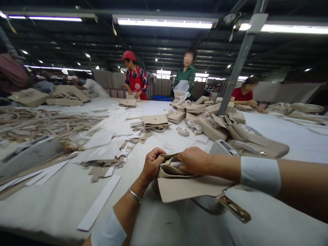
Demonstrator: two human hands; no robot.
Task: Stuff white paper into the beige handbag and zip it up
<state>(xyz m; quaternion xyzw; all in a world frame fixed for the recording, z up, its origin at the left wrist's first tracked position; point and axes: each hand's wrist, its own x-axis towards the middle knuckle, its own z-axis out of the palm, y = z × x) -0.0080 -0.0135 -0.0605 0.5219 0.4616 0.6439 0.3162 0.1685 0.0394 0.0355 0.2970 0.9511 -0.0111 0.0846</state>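
A beige handbag lies on the white table in front of me, its flap folded down toward me. A gold clasp plate hangs from a strap at its right side, and a gold zipper pull shows at its mouth. My left hand is closed on the bag's left upper edge, thumb and fingers pinching the rim. My right hand reaches into the opening from the right. Its fingers are partly hidden inside the bag, beside some whitish material, so what they grip does not show.
Beige bags and wrapped straps are heaped at right, around a metal post. Straps tangle at left, near beige offcuts and a white strip. Another bag lies ahead. Several co-workers are around the table.
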